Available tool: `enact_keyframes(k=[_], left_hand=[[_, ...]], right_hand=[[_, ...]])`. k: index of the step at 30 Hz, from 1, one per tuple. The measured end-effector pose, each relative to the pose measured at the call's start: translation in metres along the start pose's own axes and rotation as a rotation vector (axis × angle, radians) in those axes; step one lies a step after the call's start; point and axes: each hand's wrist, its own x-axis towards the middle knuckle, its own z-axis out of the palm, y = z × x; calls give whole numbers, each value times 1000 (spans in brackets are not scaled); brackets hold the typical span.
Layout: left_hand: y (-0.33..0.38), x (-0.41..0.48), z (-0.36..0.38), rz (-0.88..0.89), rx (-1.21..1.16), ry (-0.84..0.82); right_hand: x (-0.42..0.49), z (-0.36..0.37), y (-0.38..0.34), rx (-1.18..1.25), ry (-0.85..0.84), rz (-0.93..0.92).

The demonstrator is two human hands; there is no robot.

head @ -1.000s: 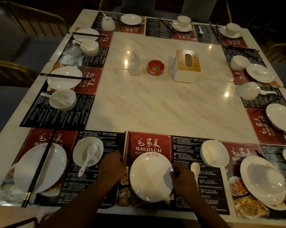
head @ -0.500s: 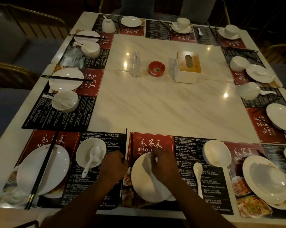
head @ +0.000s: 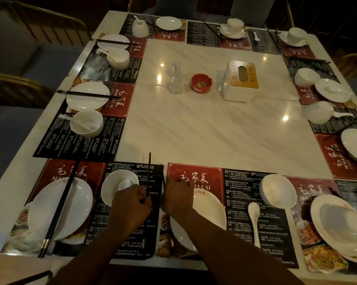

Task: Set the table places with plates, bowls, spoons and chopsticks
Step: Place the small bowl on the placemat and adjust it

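Near edge, middle place: a plate (head: pixel 208 210) lies on a red-and-black mat (head: pixel 253 188); the right forearm crosses the plate's left part.
Left hand (head: pixel 132 206): the fingers are curled and pinch a dark chopstick (head: pixel 149 171). The stick points away from the person across the neighbouring mat, and its far tip reaches past the mat's edge onto the bare table (head: pixel 214 130).
Right hand (head: pixel 176 195): it sits knuckles up over the plate's far-left rim, with the fingers bent down by a second chopstick (head: pixel 163 177) just left of the plate. Whether it grips that stick cannot be told.
Two sticks: they lie side by side with a gap between them, both left of the plate.
Bowl (head: pixel 278 193): it is on the same mat, to the right of the plate and further from the person, apart from it.
Spoon (head: pixel 253 219): it lies on the mat between plate and bowl, scoop away from the person, near the bowl.
Left place: the left plate (head: pixel 76 202) has a chopstick pair (head: pixel 58 210) laid across it. Beside it, the left bowl (head: pixel 111 188) holds a left spoon (head: pixel 125 184), partly hidden by the left hand.
Right place: the right plate (head: pixel 315 219) carries a right bowl (head: pixel 342 221).
Table middle: a tissue box (head: pixel 241 81), a red ashtray (head: pixel 201 83) and a clear glass vessel (head: pixel 175 78) stand in a row.
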Motion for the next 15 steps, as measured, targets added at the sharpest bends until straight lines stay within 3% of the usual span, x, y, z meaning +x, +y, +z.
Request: enact_keyframes(k=[4,8,15], left_hand=[[4,1,-5,1,-13,14],[24,0,8,-36,-103,-87],[60,-8,79,36,-54,-367]], right_hand=[[0,-3,2,320,34,95],[-6,-17,30,488,13,155],[-40,-24,114,477,15,336]])
